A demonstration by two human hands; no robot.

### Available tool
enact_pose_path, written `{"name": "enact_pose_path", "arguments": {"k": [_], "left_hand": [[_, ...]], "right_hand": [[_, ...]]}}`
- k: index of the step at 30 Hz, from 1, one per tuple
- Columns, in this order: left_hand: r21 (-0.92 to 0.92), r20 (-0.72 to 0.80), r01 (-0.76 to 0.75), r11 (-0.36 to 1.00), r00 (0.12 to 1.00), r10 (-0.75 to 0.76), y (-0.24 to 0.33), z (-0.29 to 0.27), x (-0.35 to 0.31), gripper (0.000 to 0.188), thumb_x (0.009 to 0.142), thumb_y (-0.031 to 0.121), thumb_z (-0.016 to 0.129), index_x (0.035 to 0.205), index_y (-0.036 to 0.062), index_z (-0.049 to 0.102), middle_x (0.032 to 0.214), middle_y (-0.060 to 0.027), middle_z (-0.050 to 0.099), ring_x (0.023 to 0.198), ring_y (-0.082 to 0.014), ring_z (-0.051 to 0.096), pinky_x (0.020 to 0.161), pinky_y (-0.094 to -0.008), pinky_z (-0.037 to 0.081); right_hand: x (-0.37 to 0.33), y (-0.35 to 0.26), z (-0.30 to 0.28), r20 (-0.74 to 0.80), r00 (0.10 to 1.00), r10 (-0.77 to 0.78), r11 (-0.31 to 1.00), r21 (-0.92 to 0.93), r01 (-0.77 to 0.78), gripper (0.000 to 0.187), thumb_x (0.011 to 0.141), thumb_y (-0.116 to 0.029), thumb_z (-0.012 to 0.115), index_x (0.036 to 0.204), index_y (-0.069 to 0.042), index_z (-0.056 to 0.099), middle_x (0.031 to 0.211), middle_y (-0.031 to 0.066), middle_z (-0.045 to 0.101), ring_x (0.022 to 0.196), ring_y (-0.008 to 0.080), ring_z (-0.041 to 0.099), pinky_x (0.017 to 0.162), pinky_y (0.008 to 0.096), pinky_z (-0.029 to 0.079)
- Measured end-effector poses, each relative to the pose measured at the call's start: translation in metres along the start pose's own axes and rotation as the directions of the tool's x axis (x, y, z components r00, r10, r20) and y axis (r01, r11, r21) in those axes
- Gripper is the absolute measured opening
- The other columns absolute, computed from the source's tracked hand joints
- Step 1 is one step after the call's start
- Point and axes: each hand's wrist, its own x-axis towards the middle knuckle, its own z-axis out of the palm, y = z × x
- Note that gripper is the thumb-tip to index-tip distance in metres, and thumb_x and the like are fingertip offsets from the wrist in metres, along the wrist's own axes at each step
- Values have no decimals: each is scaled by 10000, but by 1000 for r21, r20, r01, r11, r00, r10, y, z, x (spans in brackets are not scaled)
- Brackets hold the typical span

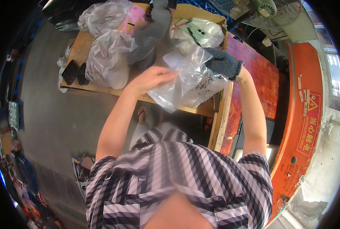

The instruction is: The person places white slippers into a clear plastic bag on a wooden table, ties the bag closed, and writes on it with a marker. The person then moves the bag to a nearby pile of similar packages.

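Head view. My left hand (151,77) was bare, fingers curled shut on the upper edge of a clear bag (185,82). My right hand (224,63) wore a dark knit glove and was closed on the opposite side of the same bag, near its top. The bag hung between both hands, just above the near edge of the board (101,88) that serves as a worktop. It looked slack. Something pale showed through the film, possibly paper with dark marks; I could not tell what it was.

Behind the bag, on the board: more bags (107,57) bunched together at the left, one with a pink item (135,17) showing at the top, and two black pieces (74,72) at the board's left edge. A carton (200,15) at the back held a pale green part (200,32) wrapped in film. An orange machine (299,114) stood to my right, a fan (269,9) beyond it.

Step, as I judged it: handling the bag's mouth, either opening or closing it; the picture did not settle which. The next move would call for both hands to keep hold of the thin film without letting it slip, the gloved side especially, since the knit gives less feel.
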Motion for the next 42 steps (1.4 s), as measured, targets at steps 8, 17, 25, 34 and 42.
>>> {"name": "enact_pose_path", "arguments": {"k": [8,17,25,34,42], "left_hand": [[-187,-418,-135,973,907,45,-33,-6,-30,115,812,131,670,866,37,633,718,37,547,606,-43,468,531,-203,374],[251,-378,131,959,925,-28,-85,38,-62,231,665,10,674,893,23,643,831,-8,635,752,-115,578,699,-273,457],[-297,-775,-539,788,618,130,-118,-58,-205,91,866,178,595,877,105,543,777,-15,531,691,-120,517,637,-286,473],[801,-598,455,390,565,569,-79,3,-142,896,553,276,815,1326,86,404,1385,-179,353,1269,-356,349,1031,-424,309],[581,-713,151,800,569,410,-96,-19,-152,172,850,166,608,942,25,641,742,-44,622,660,-135,579,603,-219,441]], "right_hand": [[-5,-17,10,-547,825,-141,945,-323,-53,326,794,-258,624,1068,-83,623,1030,132,638,929,272,617,818,338,476],[1,41,203,-85,993,78,996,60,-73,371,795,-325,660,1034,-42,640,881,116,673,774,191,627,709,340,495],[-7,111,164,-466,884,-37,945,-304,-121,230,710,-249,683,721,-47,573,686,201,545,618,336,540,582,368,441],[15,29,185,-81,996,-39,978,-207,22,303,758,-329,646,903,-63,638,762,184,624,702,343,598,647,372,476],[24,6,203,64,998,-11,982,-190,23,285,764,-321,648,803,-45,590,777,176,605,724,306,593,652,383,453]]}}
